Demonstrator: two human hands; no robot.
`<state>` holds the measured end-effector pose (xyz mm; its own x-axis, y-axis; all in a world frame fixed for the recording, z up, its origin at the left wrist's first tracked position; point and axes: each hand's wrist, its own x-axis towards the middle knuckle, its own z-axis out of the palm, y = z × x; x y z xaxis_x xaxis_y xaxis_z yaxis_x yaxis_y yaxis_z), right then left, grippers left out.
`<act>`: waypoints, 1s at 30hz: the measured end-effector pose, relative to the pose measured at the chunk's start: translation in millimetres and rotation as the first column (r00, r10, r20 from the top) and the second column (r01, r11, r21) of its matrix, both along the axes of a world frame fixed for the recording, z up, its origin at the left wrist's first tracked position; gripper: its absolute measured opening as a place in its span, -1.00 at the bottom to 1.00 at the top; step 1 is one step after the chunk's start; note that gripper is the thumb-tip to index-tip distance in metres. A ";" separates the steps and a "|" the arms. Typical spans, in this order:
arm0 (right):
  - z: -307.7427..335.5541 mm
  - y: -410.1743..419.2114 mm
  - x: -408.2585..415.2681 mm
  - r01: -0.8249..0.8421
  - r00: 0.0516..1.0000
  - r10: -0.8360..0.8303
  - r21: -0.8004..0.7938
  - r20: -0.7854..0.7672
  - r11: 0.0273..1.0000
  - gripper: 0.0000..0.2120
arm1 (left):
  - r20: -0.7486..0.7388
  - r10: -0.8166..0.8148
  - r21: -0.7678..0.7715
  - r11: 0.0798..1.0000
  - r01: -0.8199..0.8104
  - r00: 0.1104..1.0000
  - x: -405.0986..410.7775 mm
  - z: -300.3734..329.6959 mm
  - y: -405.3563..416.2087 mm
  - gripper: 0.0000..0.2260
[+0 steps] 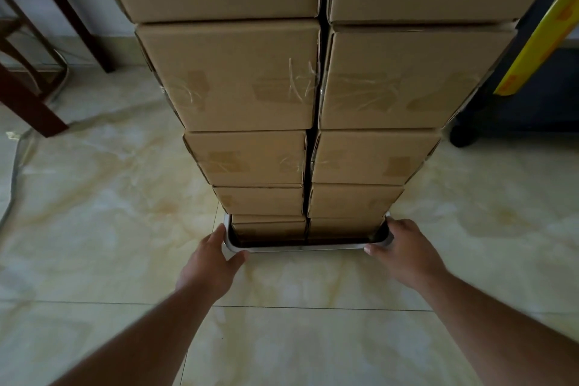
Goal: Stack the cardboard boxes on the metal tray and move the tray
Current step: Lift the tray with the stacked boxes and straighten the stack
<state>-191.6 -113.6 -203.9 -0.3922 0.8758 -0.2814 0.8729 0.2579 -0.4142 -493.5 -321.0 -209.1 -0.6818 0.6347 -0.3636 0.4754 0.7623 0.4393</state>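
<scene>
Cardboard boxes [316, 103] stand in two adjoining columns on the metal tray [300, 248], which rests on the tiled floor [109, 197]. At the tray's 9 o'clock corner, the left hand [213, 263] grips the rim, thumb curled against it. At 3 o'clock, the right hand [404, 249] grips likewise.

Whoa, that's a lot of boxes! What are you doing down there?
A person is crouched over a metal tray sitting on the tiled floor. Cardboard boxes are piled on it in two tall columns side by side. The left hand grips the tray's near left corner and the right hand grips its near right corner, so the stacking looks done and the tray seems ready to be moved.
</scene>
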 end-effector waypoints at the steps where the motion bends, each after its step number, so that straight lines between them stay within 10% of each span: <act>1: 0.1 0.9 -0.5 -0.001 1.000 0.001 0.003 0.002 1.000 -0.43 | 0.002 0.001 0.006 1.000 -0.001 1.000 -0.5 -0.4 0.6 -0.25; 30: -2.8 29.8 -16.0 0.024 0.999 -0.025 -0.016 -0.037 1.000 -0.43 | -0.006 0.004 0.031 1.000 -0.004 1.000 -16.7 -6.5 30.5 -0.26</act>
